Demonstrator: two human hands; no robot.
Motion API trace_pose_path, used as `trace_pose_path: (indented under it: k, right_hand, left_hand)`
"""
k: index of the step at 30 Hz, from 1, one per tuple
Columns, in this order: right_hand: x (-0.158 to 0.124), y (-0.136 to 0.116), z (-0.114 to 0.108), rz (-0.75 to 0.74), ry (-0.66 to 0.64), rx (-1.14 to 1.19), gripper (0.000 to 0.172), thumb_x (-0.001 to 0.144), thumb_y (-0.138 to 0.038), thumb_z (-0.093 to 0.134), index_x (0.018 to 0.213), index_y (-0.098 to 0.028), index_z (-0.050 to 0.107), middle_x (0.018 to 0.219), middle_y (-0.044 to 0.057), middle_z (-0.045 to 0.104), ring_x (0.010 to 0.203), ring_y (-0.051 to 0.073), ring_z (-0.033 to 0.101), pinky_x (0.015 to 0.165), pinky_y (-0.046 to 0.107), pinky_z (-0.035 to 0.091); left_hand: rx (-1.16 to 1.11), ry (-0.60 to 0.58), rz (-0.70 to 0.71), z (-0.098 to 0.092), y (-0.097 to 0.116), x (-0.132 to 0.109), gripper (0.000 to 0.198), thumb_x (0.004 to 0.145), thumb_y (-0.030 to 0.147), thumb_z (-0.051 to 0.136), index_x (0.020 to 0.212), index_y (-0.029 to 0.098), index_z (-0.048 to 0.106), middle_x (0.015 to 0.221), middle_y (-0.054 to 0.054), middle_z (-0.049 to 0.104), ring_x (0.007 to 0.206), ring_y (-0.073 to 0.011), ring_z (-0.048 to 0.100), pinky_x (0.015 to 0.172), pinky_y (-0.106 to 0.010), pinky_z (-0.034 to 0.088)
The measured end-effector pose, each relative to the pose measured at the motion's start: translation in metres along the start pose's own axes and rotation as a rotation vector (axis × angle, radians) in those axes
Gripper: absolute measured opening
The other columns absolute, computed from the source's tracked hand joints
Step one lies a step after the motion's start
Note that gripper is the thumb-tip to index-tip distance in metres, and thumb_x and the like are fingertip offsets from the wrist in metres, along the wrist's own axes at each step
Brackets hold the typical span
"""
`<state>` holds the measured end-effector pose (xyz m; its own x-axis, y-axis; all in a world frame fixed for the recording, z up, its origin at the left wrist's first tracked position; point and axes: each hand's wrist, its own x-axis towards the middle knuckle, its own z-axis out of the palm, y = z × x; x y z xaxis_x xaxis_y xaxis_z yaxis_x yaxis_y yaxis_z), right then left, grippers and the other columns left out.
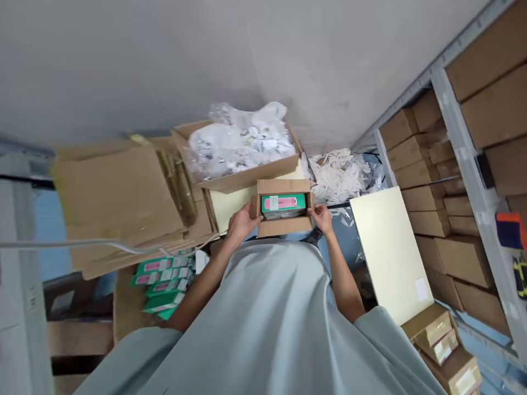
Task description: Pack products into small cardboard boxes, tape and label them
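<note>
In front of my body is a small open cardboard box (284, 226), its flaps folded outward. Inside it lies a green product box (302, 201) with a pink cylindrical item pictured on it and a pale label. My left hand (242, 222) grips the box at its left side, thumb along the near corner. On the opposite side, my right hand (322, 217) pinches the right flap between thumb and fingers. Something clear or greyish shows below the green box, too indistinct to name.
A large carton (242, 174) of white scraps and clear plastic stands behind. Flattened cardboard (119, 192) is stacked at left, above several green boxes (160, 277). Paper strips (340, 175) lie in a heap at right, near a cream board (389, 247) and shelves of cartons (461, 269).
</note>
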<state>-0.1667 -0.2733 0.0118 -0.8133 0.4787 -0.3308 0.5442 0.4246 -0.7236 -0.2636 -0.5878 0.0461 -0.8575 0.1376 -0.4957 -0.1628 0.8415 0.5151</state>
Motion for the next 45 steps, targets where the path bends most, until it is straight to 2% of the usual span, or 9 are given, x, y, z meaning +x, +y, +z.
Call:
trace_pose_path:
  k: [7, 10, 15, 18, 21, 26, 34, 41, 45]
  right_hand:
    - [0.031, -0.075, 0.065, 0.040, -0.230, -0.109, 0.026, 0.098, -0.036, 0.079, 0.103, -0.027, 0.055, 0.109, 0.007, 0.084, 0.105, 0.023, 0.086, 0.097, 0.035, 0.066]
    - [0.033, -0.094, 0.061, -0.013, -0.271, -0.241, 0.026, 0.097, -0.035, 0.082, 0.106, -0.025, 0.060, 0.113, 0.012, 0.084, 0.112, 0.028, 0.085, 0.104, 0.042, 0.066]
    - [0.046, -0.152, 0.031, -0.448, -0.140, -0.392, 0.038, 0.109, -0.037, 0.072, 0.141, -0.018, 0.066, 0.146, 0.023, 0.075, 0.135, 0.035, 0.077, 0.120, 0.050, 0.062]
    - [0.073, -0.205, 0.033, -0.667, -0.167, -0.313, 0.055, 0.114, -0.041, 0.069, 0.163, -0.020, 0.056, 0.162, 0.022, 0.067, 0.133, 0.032, 0.077, 0.120, 0.049, 0.064]
    - [0.104, -0.247, 0.054, -0.717, -0.239, -0.369, 0.062, 0.112, -0.036, 0.073, 0.170, -0.022, 0.054, 0.169, 0.021, 0.062, 0.131, 0.033, 0.079, 0.119, 0.050, 0.065]
    - [0.124, -0.265, 0.081, -0.727, -0.349, -0.436, 0.031, 0.117, -0.029, 0.067, 0.146, -0.021, 0.074, 0.143, 0.016, 0.078, 0.127, 0.031, 0.080, 0.120, 0.046, 0.064]
    - [0.101, -0.253, 0.079, -0.817, -0.415, -0.180, 0.045, 0.120, -0.051, 0.063, 0.155, -0.023, 0.068, 0.141, 0.015, 0.078, 0.104, 0.024, 0.081, 0.111, 0.043, 0.068]
    - [0.080, -0.246, 0.051, -0.836, -0.442, -0.060, 0.079, 0.114, -0.060, 0.072, 0.181, -0.032, 0.041, 0.164, 0.016, 0.065, 0.116, 0.027, 0.081, 0.107, 0.044, 0.073]
    - [0.051, -0.245, 0.026, -0.851, -0.481, -0.089, 0.109, 0.109, -0.061, 0.081, 0.192, -0.041, 0.014, 0.185, 0.016, 0.045, 0.142, 0.033, 0.074, 0.109, 0.048, 0.074]
  left_hand:
    - [-0.141, 0.089, -0.216, -0.021, -0.058, -0.018, 0.078, 0.088, 0.048, 0.086, 0.158, 0.022, 0.065, 0.138, -0.019, 0.086, 0.135, -0.0403, 0.081, 0.108, -0.046, 0.065]
    - [-0.179, 0.141, -0.236, -0.024, -0.056, -0.026, 0.081, 0.090, 0.045, 0.086, 0.164, 0.021, 0.061, 0.144, -0.022, 0.082, 0.142, -0.0437, 0.076, 0.116, -0.052, 0.063]
    - [-0.203, 0.529, -0.060, -0.057, -0.024, -0.031, 0.084, 0.101, 0.038, 0.077, 0.177, 0.019, 0.046, 0.181, -0.025, 0.052, 0.173, -0.0416, 0.048, 0.144, -0.058, 0.041]
    - [-0.231, 0.640, 0.157, -0.094, 0.010, 0.005, 0.093, 0.101, 0.033, 0.078, 0.183, 0.022, 0.035, 0.188, -0.020, 0.045, 0.178, -0.0362, 0.041, 0.148, -0.052, 0.034]
    - [-0.217, 0.568, 0.284, -0.124, 0.044, 0.065, 0.114, 0.088, 0.022, 0.087, 0.186, 0.019, 0.030, 0.189, -0.021, 0.044, 0.177, -0.0392, 0.042, 0.146, -0.053, 0.035]
    - [-0.207, 0.416, 0.284, -0.142, 0.067, 0.118, 0.095, 0.090, 0.013, 0.075, 0.180, 0.027, 0.048, 0.155, -0.009, 0.078, 0.150, -0.0330, 0.071, 0.136, -0.048, 0.051]
    - [-0.209, 0.565, 0.276, -0.155, 0.053, 0.059, 0.063, 0.096, 0.017, 0.066, 0.157, 0.025, 0.072, 0.145, -0.005, 0.082, 0.141, -0.0292, 0.076, 0.130, -0.045, 0.056]
    - [-0.359, 0.783, 0.275, -0.167, 0.042, 0.009, 0.061, 0.090, 0.020, 0.069, 0.150, 0.025, 0.075, 0.139, -0.004, 0.085, 0.134, -0.0252, 0.080, 0.127, -0.044, 0.060]
    - [-0.488, 0.679, 0.296, -0.160, 0.041, -0.023, 0.060, 0.090, 0.029, 0.072, 0.149, 0.026, 0.078, 0.144, -0.003, 0.084, 0.136, -0.0265, 0.079, 0.125, -0.045, 0.062]
